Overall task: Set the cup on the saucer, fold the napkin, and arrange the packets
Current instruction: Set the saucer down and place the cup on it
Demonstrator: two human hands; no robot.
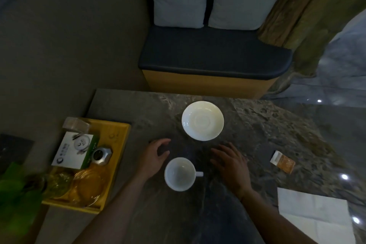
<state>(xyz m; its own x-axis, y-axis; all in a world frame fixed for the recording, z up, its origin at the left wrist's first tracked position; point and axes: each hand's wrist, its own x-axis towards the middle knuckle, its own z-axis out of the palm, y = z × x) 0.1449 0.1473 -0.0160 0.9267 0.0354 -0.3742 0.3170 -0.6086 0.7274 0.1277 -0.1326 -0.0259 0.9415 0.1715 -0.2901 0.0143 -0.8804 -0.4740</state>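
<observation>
A white cup (179, 174) stands upright on the dark stone table (267, 130), its handle pointing right. Beyond it lies an empty white saucer (202, 120). My left hand (155, 157) hovers open just left of the cup's rim, fingers curled and apart. My right hand (230, 162) is spread open to the right of the cup, near the handle, holding nothing. A white napkin (315, 216) lies unfolded at the near right. Orange and white packets (282, 161) sit at the right of the table.
A yellow wooden tray (120, 134) at the left holds a white and green box, a small metal jar, glass dishes and a clear packet. Green leaves are at the far left. A cushioned bench with pillows (213, 53) stands behind the table.
</observation>
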